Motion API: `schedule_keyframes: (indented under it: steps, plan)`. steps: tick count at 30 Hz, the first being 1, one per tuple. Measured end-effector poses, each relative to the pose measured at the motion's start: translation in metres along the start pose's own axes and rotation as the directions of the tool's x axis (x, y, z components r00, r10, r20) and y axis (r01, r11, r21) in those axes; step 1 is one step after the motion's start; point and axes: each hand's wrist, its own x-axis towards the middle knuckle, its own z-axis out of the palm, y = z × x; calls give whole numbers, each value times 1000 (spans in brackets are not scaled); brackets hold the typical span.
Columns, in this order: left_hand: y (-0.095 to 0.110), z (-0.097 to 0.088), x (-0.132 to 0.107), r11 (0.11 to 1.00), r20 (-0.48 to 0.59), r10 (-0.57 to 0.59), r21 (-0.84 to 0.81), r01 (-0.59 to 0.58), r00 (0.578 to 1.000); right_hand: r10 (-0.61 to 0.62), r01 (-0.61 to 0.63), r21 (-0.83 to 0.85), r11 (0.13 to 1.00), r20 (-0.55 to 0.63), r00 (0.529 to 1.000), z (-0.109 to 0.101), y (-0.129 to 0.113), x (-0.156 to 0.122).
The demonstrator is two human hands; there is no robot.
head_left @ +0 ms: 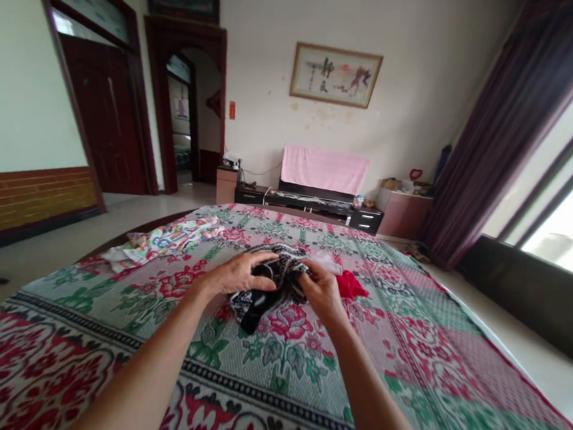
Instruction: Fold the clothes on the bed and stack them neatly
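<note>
Both my hands are on a dark black-and-white patterned garment [253,304] lying on a bed covered by a red and green floral spread [278,368]. My left hand [238,274] curls its fingers over the garment's upper left part. On the right side of the cloth, my right hand [321,287] pinches its edge. A red cloth [350,285] lies just beyond my right hand, and a pale pink piece [327,260] sits behind it.
A colourful patterned garment [164,239] lies on the bed's far left. Past the bed stands a low dark cabinet [312,207] with a pink towel [324,169] draped on it. A dark doorway [187,116] is at left; curtains [504,134] and a window are at right.
</note>
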Motion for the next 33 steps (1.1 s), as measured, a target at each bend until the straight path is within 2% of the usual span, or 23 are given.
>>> schedule_keyframes:
  steps: [2,5,7,8,9,10,12,13,14,15,16,17,18,19,20,22,24,26,28,30,31,32,33]
  plan:
    - [10,5,0,999,-6,51,11,-51,999,51,-72,228,971,97,994,1,-9,0]
    - [12,7,4,996,-135,63,66,-55,989,62,-150,381,912,235,970,2,-16,-2]
    - [2,-3,4,997,-281,22,77,0,960,76,-142,437,888,165,983,5,-14,0]
    - [-4,-13,2,997,-397,-15,61,42,918,87,-116,450,885,85,993,9,-11,3]
    - [-12,-25,-1,996,-534,-57,30,87,843,97,-83,450,889,-7,995,14,-8,7]
    - [-20,-39,-5,991,-686,-109,-16,135,720,99,-51,440,897,-87,991,20,-4,11]
    - [-33,-66,-16,967,-905,-209,-134,217,372,86,-8,410,912,-172,981,39,5,19]
    - [-38,-78,-23,948,-927,-238,-158,275,291,75,-3,403,915,-165,983,51,10,23]
    - [-41,-87,-30,928,-906,-261,-141,344,332,70,-9,407,913,-134,989,65,14,25]
    - [-42,-93,-38,905,-833,-292,-82,417,470,70,-26,417,909,-91,993,80,17,25]
    - [-42,-96,-45,887,-704,-322,10,462,633,79,-53,429,902,-42,996,97,20,24]
    - [-41,-96,-52,877,-537,-345,108,468,770,97,-89,440,894,4,995,113,22,22]
    - [-39,-95,-59,878,-371,-357,181,443,858,113,-121,445,887,46,993,129,23,18]
    - [-37,-93,-66,888,-232,-357,215,406,905,118,-140,447,883,76,990,143,24,14]
    - [-35,-91,-72,904,-124,-351,212,370,928,106,-140,442,886,100,989,154,25,10]
    - [-36,-86,-83,930,49,-346,149,335,937,68,-126,415,901,153,986,169,27,3]
    - [-44,-81,-88,932,198,-362,94,350,911,57,-117,397,910,158,986,171,33,0]
    - [-58,-77,-83,913,274,-406,76,401,872,118,-136,406,904,69,991,165,41,2]
    - [-71,-77,-66,876,266,-474,50,479,840,196,-163,422,892,-34,980,157,49,5]
    - [-79,-85,-36,827,85,-560,-2,562,824,195,-160,378,912,-56,979,151,55,6]
    - [-79,-94,-18,802,-146,-593,-25,597,792,149,-130,327,936,-34,988,149,57,6]
    - [-77,-107,0,796,-480,-553,-63,602,681,70,-68,262,963,4,998,150,58,5]
    - [-74,-122,17,805,-621,-496,-67,590,606,-31,19,197,980,54,998,152,58,4]
